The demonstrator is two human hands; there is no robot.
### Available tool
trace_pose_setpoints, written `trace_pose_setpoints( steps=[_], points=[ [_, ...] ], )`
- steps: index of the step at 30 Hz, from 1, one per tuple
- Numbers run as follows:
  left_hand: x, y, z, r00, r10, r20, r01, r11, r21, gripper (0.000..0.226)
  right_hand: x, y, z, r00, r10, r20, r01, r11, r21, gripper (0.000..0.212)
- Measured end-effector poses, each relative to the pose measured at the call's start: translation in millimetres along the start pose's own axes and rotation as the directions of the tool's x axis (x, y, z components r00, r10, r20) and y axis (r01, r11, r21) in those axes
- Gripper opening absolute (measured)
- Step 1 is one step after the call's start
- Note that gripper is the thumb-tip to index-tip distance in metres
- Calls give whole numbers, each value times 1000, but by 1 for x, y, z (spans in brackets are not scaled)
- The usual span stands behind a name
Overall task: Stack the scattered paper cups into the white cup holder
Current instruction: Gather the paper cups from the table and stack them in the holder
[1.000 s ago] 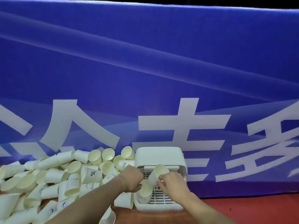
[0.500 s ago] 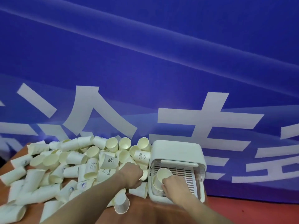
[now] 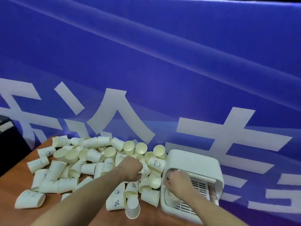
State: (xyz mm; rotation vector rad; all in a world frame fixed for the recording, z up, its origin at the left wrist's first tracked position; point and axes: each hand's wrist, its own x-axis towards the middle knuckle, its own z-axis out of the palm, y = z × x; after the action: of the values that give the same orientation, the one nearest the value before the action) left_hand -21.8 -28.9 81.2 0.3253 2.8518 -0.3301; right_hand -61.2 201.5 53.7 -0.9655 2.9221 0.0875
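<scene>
From the head view, the right hand [image 3: 176,181] presses down on the stack [image 3: 171,199] in the white holder [image 3: 193,160], fingers curled over it. The left hand [image 3: 132,169] closes round a cup [image 3: 145,170] in the pile [image 3: 78,162]. Best to seat each cup squarely, rim up, or the stack may lean.

light: dim, bluish, seemingly from above | glare: pale streaks across blue banner [image 3: 162,62] | shadows: soft | focus: mild motion blur throughout | edges: wide-angle bending, dark corners
</scene>
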Motion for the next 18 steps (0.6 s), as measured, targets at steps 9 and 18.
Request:
trace_pose_setpoints(
  steps=[9,18],
  points=[
    [-35,-70,-16,984,-172,-43,172,985,-9,32,66,-54,-61,989,-97,-109,97,995,-8,28],
    [-38,-119,13,959,-279,-46,274,958,-88,32,116,-102,-52,987,-153,-59,151,988,-34,28]
  ],
)
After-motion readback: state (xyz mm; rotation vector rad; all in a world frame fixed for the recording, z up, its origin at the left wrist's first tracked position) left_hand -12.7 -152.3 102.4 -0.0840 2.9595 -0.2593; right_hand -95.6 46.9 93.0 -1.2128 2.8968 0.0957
